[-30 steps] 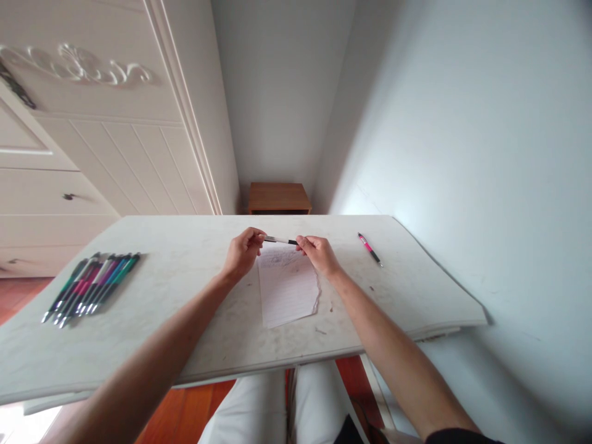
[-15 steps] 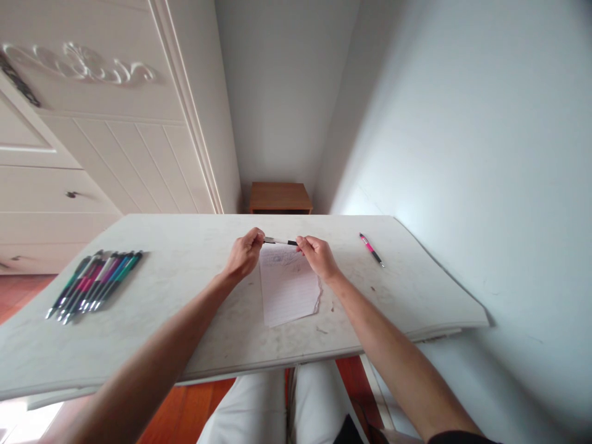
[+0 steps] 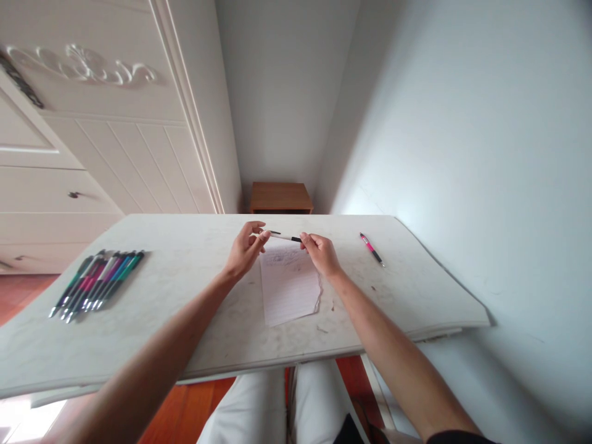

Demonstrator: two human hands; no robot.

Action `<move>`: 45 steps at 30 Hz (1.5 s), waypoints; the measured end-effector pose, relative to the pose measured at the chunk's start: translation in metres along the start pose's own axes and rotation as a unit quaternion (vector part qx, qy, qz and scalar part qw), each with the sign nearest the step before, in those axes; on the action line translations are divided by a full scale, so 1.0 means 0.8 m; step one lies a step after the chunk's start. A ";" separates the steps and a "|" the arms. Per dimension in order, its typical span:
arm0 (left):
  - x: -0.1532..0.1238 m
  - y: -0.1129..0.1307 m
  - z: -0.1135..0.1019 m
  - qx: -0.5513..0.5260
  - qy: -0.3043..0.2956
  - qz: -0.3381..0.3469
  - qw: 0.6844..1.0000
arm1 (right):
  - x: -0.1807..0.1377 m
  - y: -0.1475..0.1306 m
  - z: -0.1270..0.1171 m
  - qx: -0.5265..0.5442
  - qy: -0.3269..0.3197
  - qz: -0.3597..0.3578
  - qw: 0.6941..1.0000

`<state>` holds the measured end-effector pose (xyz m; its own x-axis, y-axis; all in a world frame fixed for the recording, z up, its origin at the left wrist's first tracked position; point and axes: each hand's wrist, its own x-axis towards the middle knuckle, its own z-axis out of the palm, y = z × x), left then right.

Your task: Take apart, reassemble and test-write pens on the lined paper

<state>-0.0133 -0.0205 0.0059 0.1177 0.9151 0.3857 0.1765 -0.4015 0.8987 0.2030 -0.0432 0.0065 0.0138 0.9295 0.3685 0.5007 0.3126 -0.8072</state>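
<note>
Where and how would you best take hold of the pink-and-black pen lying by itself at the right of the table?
Probably at the middle of the pink-and-black pen, coming from above, thumb and finger across its long sides: it lies flat and slantwise, slim and straight, with no other pen against it.

1. Middle pen (image 3: 285,237): white barrel, black grip, dark clip.
2. Paper (image 3: 291,290): white, finely ruled, with bluish-purple scribble across its far part.
3. Right pen (image 3: 371,249): bright pink barrel, black grip, silvery tip.
4. Left pens (image 3: 98,280): green, pink, purple, white and blue, with dark grips and silvery tips.
5. Table (image 3: 189,246): off-white, blotched with grey.
6. Far box (image 3: 282,196): warm wood brown.
</note>
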 end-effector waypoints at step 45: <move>0.004 0.003 -0.001 0.070 0.007 -0.013 0.997 | 0.004 0.006 0.001 0.072 -0.004 0.055 0.996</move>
<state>-0.0131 -0.0183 0.0097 0.0974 0.9254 0.3664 0.3134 -0.3779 0.8712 0.2050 -0.0387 0.0034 0.0541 0.9613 0.2702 0.3666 0.2326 -0.9008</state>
